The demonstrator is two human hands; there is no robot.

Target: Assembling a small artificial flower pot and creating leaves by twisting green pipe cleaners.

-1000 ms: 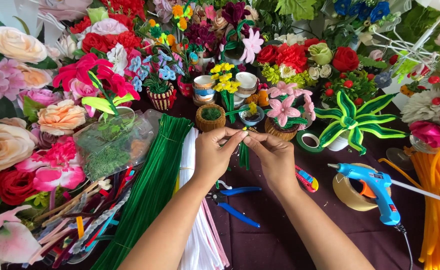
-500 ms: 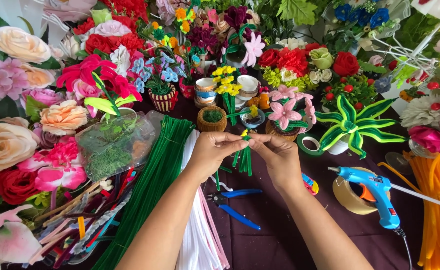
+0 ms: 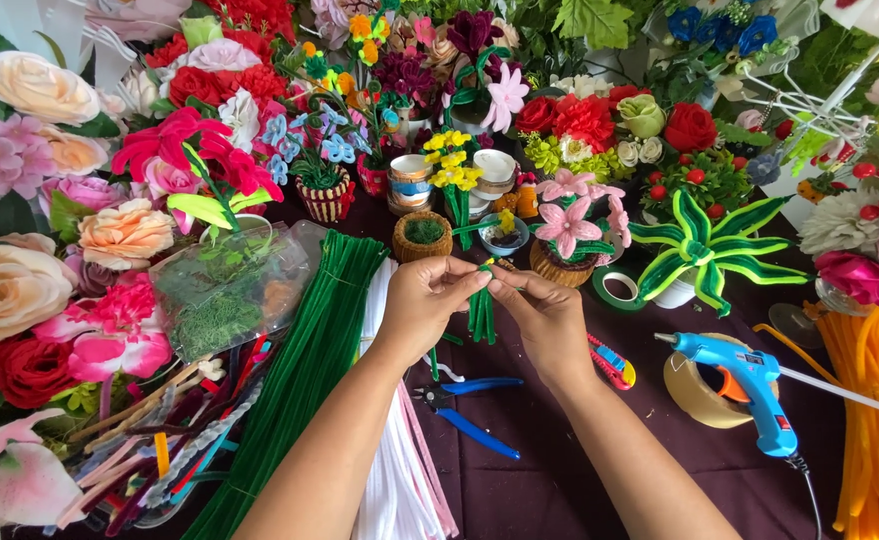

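Fuzzy green pipe-cleaner bundle (image 3: 481,312) between left hand (image 3: 428,305) and right hand (image 3: 550,318)

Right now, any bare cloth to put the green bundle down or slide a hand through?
Bare dark cloth shows near the front edge, bordered by the blue-handled pliers, the right hand and forearm, and the blue glue gun. A thinner strip runs between the glue gun and the orange stems. Crowded: left side under green stems and white stems; back row packed with flower pots.
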